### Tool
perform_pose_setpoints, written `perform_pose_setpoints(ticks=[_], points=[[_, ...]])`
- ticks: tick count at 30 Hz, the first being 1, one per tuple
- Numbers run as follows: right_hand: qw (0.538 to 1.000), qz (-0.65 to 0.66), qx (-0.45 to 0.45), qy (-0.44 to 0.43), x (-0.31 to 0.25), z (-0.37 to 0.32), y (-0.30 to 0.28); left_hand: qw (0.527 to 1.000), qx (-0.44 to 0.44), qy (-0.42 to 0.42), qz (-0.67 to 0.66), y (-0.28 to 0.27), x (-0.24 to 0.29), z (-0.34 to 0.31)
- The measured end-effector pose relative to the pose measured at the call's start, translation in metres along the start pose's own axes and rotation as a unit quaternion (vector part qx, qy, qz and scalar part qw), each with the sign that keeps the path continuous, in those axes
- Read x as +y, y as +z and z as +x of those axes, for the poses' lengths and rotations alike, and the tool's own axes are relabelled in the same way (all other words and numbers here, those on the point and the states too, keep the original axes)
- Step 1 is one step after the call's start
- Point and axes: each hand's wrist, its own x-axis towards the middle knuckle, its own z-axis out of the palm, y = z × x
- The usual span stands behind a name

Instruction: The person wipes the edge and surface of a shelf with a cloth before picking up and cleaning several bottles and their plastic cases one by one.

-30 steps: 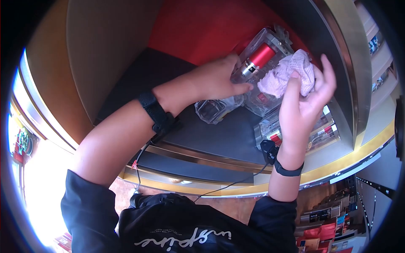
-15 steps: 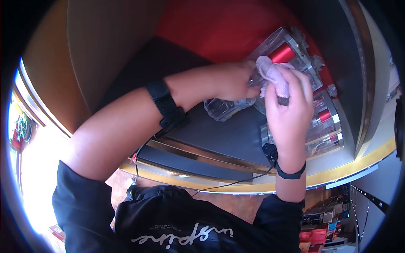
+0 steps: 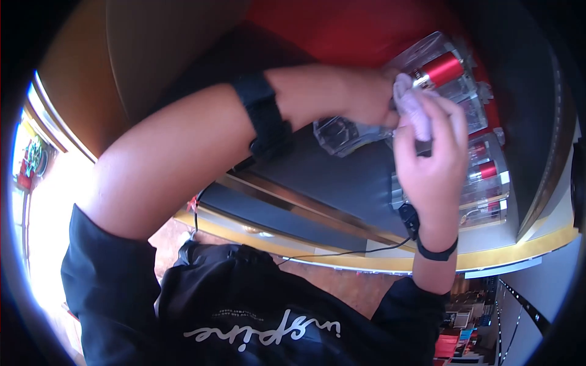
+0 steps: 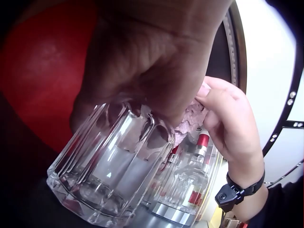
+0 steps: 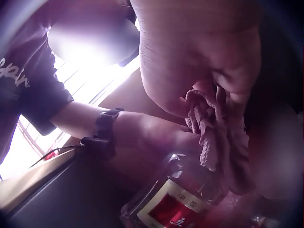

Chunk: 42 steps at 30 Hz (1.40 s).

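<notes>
A dark shelf point(image 3: 332, 177) is backed by a red panel point(image 3: 329, 30) at the top of the head view and bordered by a gold strip point(image 3: 366, 263) below. At upper right, a clear glass bottle point(image 4: 109, 166) is gripped at its top by the left hand point(image 3: 366, 97); a pink cloth point(image 3: 416, 119) is pinched in the right hand's point(image 3: 434, 149) narrow grip. The far left is filled with bright light.

I see a faceted clear glass bottle point(image 4: 111, 166), colourless and see-through, tilted with its thick base down and its upper end hidden from me. It is over the dark shelf point(image 3: 342, 183); I can't tell whether the base touches. By its upper end I have a pale pink-lilac cloth point(image 3: 415, 114), textured, crumpled and bunched, with loose folds hanging down.
</notes>
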Motion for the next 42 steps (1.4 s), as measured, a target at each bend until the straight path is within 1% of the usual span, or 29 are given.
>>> perform_pose_setpoints(ticks=[3,4,5,6,9,12,13,14,16,17,19,20,22,24,26,28,29,32,33,36,40,42], points=[[0.999,0.009,-0.002,0.04,0.001,-0.002,0.0,0.998,-0.001,-0.045,0.042,0.005,0.008,0.004],[0.999,0.005,0.001,0.039,0.002,-0.008,0.001,0.996,0.007,-0.06,0.069,0.008,0.008,0.005],[0.999,0.0,0.006,0.035,0.005,-0.013,0.002,0.997,0.028,-0.038,0.063,0.009,0.007,0.004],[0.999,-0.003,0.01,0.031,0.008,-0.017,0.004,0.996,0.021,-0.055,0.065,0.008,0.01,0.002],[0.98,0.068,-0.012,0.187,0.009,-0.037,0.001,0.993,0.01,-0.098,0.069,0.004,0.016,0.0],[0.965,0.049,-0.098,0.238,0.01,-0.046,-0.01,0.992,0.013,-0.108,0.068,0.008,0.017,0.002],[0.951,0.096,-0.11,0.273,0.005,-0.045,-0.012,0.992,0.017,-0.107,0.069,0.009,0.016,0.002],[0.953,0.105,-0.091,0.269,0.004,-0.046,-0.01,0.992,0.02,-0.105,0.07,0.011,0.016,0.002],[0.955,0.123,-0.055,0.263,0.002,-0.047,-0.004,0.988,0.013,-0.137,0.072,0.005,0.027,-0.001],[0.959,0.118,-0.056,0.253,0.0,-0.048,-0.001,0.985,0.008,-0.153,0.074,0.004,0.031,-0.001],[0.965,0.108,-0.057,0.232,-0.002,-0.05,0.004,0.988,0.022,-0.118,0.092,0.018,0.014,0.013],[0.974,0.093,-0.05,0.199,0.0,-0.053,0.006,0.989,0.03,-0.102,0.101,0.025,0.003,0.021],[0.988,0.064,-0.037,0.132,0.002,-0.059,0.011,0.989,0.035,-0.105,0.102,0.026,0.003,0.022],[0.99,0.079,-0.032,0.114,0.003,-0.063,0.011,0.986,0.053,-0.107,0.112,0.028,0.004,0.022],[0.99,0.089,-0.034,0.106,0.002,-0.064,0.007,0.986,0.008,-0.159,0.054,0.008,0.033,0.013],[0.996,0.048,-0.025,0.067,-0.003,-0.053,0.001,0.986,-0.034,-0.159,0.025,-0.005,0.04,0.006],[0.998,0.028,-0.021,0.051,-0.007,-0.052,0.0,0.989,-0.055,-0.133,0.024,-0.009,0.034,0.004],[0.998,0.026,-0.029,0.058,-0.014,-0.056,0.01,0.989,-0.098,-0.108,0.013,-0.019,0.037,-0.003],[0.998,0.025,-0.025,0.046,-0.015,-0.06,0.013,0.989,-0.087,-0.115,0.021,-0.014,0.038,0.0],[0.994,0.079,-0.072,0.021,-0.021,-0.067,0.014,0.991,-0.084,-0.096,0.038,-0.018,0.036,-0.006],[0.964,0.131,-0.221,0.066,-0.022,-0.06,0.005,0.989,-0.093,-0.105,0.047,-0.023,0.044,-0.008],[0.956,0.146,-0.249,0.053,-0.021,-0.049,-0.003,0.989,-0.093,-0.105,0.041,-0.022,0.044,-0.007]])
